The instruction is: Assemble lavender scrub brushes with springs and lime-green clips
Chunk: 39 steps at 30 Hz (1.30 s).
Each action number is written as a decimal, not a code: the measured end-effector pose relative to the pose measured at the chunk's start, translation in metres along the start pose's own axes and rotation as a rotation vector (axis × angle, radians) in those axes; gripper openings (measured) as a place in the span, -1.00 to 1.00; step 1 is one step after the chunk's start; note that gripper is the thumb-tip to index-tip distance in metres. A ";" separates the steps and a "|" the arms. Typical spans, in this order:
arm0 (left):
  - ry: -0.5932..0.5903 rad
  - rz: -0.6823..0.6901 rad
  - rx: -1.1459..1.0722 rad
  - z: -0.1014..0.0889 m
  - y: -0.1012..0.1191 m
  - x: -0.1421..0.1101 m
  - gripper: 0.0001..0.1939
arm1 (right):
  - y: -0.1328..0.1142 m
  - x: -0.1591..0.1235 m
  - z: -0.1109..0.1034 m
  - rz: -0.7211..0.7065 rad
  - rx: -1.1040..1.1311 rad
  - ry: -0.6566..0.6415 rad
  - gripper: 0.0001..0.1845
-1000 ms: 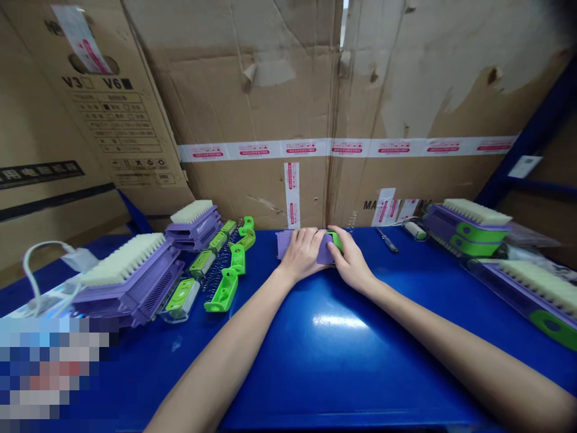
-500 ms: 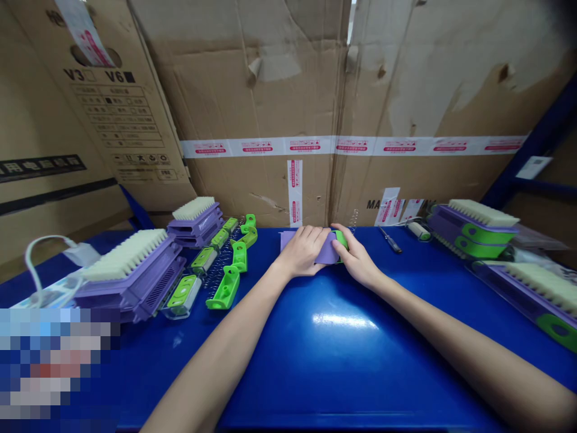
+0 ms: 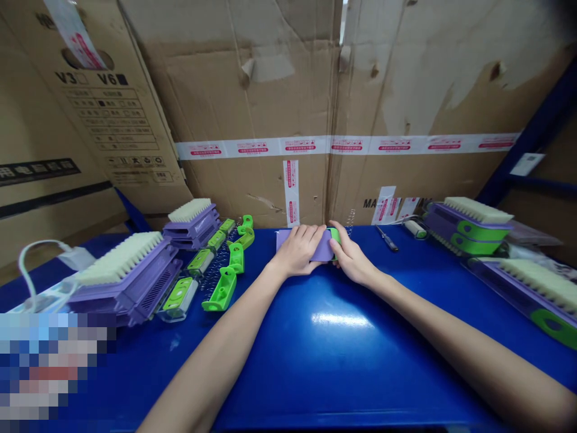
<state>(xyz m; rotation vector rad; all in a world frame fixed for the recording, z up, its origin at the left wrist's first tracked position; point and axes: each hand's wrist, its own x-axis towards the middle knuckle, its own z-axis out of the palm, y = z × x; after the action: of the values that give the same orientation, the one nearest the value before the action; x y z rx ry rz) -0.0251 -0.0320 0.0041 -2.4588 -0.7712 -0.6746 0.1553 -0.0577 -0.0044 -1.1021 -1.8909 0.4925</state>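
Observation:
A purple plastic brush body [image 3: 321,249] lies near the back of the blue table, partly hidden under my fingers. My left hand [image 3: 300,248] is closed over its middle, fingers on top and thumb at the near edge. At its right end sits a green end piece [image 3: 335,236]. My right hand [image 3: 351,255] is closed round that green piece, pressing against the end of the purple body. Whether the piece is fully seated I cannot tell. A thin metal spring [image 3: 351,219] stands just behind my right hand.
On the left are purple brush heads with cream bristles [image 3: 124,255], clear-and-green boxes [image 3: 180,296], springs [image 3: 211,270] and green brackets [image 3: 222,290]. To the right lie a screwdriver [image 3: 387,239], a small white-and-green part [image 3: 415,229] and purple-green brushes [image 3: 478,225]. Cardboard [image 3: 252,186] stands behind the blue table [image 3: 279,373].
The whole view has shifted slightly. Both hands keep their hold on the purple body and green piece, with the right fingers moved only a little around the end.

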 end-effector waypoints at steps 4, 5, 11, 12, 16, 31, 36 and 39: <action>0.012 0.010 0.022 0.003 -0.003 -0.002 -0.29 | -0.002 -0.001 0.000 0.058 -0.038 -0.091 -0.34; 0.020 0.005 0.026 0.004 -0.004 -0.003 -0.29 | -0.002 -0.001 0.000 0.063 -0.047 -0.107 -0.33; 0.067 -0.009 0.014 0.007 -0.004 -0.003 -0.25 | 0.002 0.000 -0.002 0.035 -0.006 -0.133 -0.35; 0.072 -0.006 0.010 0.007 -0.004 -0.003 -0.24 | 0.002 0.000 -0.002 0.038 0.004 -0.131 -0.35; 0.089 -0.009 -0.009 0.008 -0.002 -0.002 -0.22 | 0.003 -0.001 -0.002 0.055 0.025 -0.112 -0.31; 0.104 -0.086 -0.114 0.005 0.009 0.005 -0.26 | 0.004 -0.001 0.002 0.172 0.178 -0.022 -0.32; 0.088 -0.099 -0.117 0.003 0.011 0.008 -0.26 | 0.007 0.000 0.006 0.171 0.155 0.078 -0.39; 0.053 -0.107 -0.145 0.000 0.009 0.011 -0.19 | 0.011 0.002 0.005 0.124 0.159 0.152 -0.46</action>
<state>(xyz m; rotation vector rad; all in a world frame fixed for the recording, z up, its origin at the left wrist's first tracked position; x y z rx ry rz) -0.0118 -0.0347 0.0077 -2.5316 -0.8662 -0.8598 0.1560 -0.0495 -0.0140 -1.1228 -1.6305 0.6006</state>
